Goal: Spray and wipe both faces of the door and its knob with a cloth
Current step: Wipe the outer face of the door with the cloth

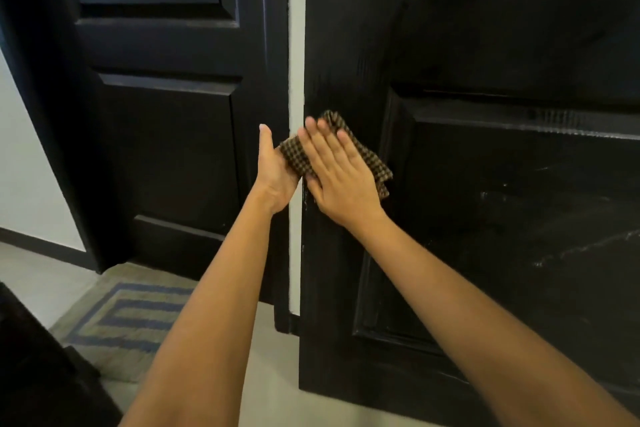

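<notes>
Right hand (341, 177) presses cloth (375, 165) (checked) flat on door (502, 201).

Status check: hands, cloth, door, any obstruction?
Right hand flat, pressing checked cloth on door face. Left hand against cloth at door edge, fingers hidden. Knob not in view. Nothing blocking.

Cloth (337, 154) lies on door (485, 184), between both hands; mat (128, 319) lower left.

A single wide-angle camera sits on the person's head and looks forward and down along both forearms. It faces the black door (346, 45) from close by, and the floor (273, 374) fills the lower edge.
</notes>
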